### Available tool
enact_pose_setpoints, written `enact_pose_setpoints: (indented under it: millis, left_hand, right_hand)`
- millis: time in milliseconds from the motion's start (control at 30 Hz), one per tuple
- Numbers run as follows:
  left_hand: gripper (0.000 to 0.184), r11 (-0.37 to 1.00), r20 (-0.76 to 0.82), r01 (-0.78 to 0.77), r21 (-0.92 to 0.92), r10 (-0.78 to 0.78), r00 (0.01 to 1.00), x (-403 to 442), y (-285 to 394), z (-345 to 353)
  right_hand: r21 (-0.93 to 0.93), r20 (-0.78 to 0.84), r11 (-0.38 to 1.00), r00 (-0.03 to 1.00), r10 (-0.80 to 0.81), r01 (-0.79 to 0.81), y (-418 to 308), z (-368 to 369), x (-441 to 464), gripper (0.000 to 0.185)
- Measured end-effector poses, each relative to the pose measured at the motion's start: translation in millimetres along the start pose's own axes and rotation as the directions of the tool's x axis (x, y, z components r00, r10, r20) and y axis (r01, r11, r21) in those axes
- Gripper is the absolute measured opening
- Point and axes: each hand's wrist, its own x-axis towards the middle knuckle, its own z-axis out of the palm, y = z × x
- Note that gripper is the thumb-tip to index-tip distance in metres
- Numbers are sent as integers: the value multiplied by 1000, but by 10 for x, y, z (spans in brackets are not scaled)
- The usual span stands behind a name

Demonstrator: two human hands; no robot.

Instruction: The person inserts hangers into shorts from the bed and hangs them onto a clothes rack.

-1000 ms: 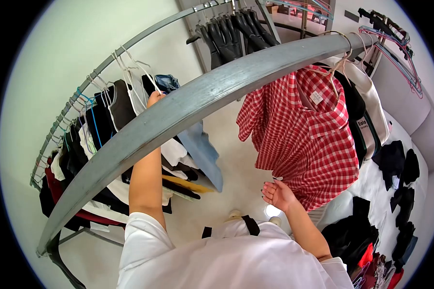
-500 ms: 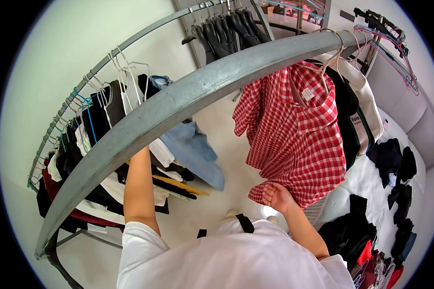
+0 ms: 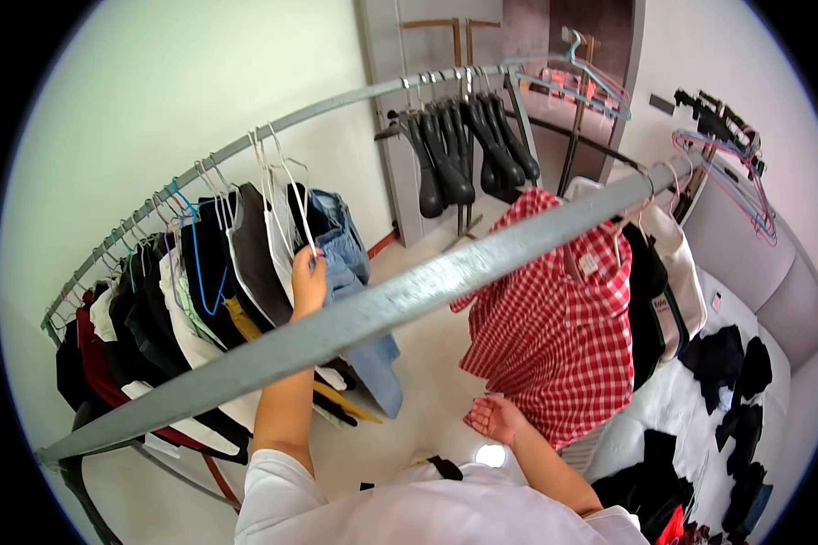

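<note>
My left hand point(image 3: 309, 280) reaches under the near rail and grips a white hanger point(image 3: 301, 204) on the far rail, beside blue denim clothing point(image 3: 341, 241). My right hand point(image 3: 498, 420) is low at the left of a red checked shirt point(image 3: 554, 336), its fingers curled loosely with nothing visible in them. That shirt hangs from the near rail point(image 3: 409, 295). On the far rail, dark, white, maroon and grey clothes hang close together at the left, with a blue hanger point(image 3: 200, 272) among them.
Several black hangers point(image 3: 450, 163) hang at the far rail's right end. Behind the checked shirt are black and white garments point(image 3: 677, 263). Dark clothes point(image 3: 718, 354) lie on a white bed point(image 3: 700, 409) at the right. Pink and blue hangers point(image 3: 736, 186) hang at the upper right.
The view has tilted up, showing more of the far rail. My left hand, hidden behind the near rail half a second ago, shows at the hanger. My right hand has moved slightly left relative to the shirt.
</note>
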Motion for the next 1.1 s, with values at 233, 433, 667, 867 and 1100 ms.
enact_pose_setpoints:
  millis: [233,433,667,867,1100]
  left_hand:
    - [40,982,71,-49,183,37,997,-62,-31,-175]
    - [42,981,161,-56,186,26,987,-46,-198,-425]
    - [59,990,211,-67,122,40,977,-52,-378,-292]
    - [68,908,101,-190,374,164,981,-61,-495,67]
    - [39,746,109,-178,641,141,984,38,-322,104]
  right_hand:
    - [-179,-42,984,999,-17,9,-95,608,202,21]
    - [-301,-43,952,997,-71,55,-27,996,517,22]
    - [-269,-18,939,974,-227,214,169,1339,814,19]
    - [-288,-56,911,945,-322,294,223,1751,359,25]
    - [-161,54,947,960,-273,278,-7,1251,646,26]
